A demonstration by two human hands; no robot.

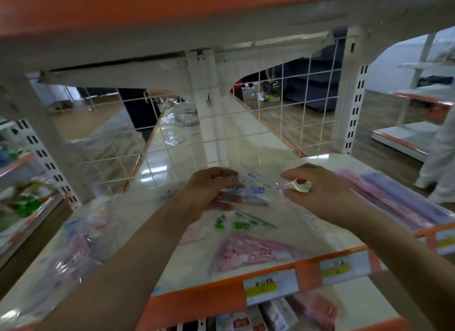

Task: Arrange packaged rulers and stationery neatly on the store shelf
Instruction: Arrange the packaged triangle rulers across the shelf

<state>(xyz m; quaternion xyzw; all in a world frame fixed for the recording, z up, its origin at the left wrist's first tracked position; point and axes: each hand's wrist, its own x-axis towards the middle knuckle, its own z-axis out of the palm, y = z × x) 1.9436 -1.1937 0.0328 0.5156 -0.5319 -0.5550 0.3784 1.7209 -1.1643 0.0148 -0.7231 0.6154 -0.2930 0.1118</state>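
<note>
Both my hands hold one clear packet with a blue ruler set (256,191) above the white shelf (327,162). My left hand (209,190) pinches its left end, and my right hand (317,190) pinches its right end. Below the packet lie a green ruler set (242,222) and a pink triangle ruler packet (248,253) on the shelf. At the shelf's left sits a loose heap of pink and blue packets (78,242). A neat stack of pink and purple ruler packets (403,202) lies at the right.
A white wire grid (270,123) backs the shelf, and an upper shelf (172,17) hangs close overhead. Price labels (269,285) line the orange front edge. More stationery (278,316) fills the shelf below. A person's legs in white (440,163) stand at far right.
</note>
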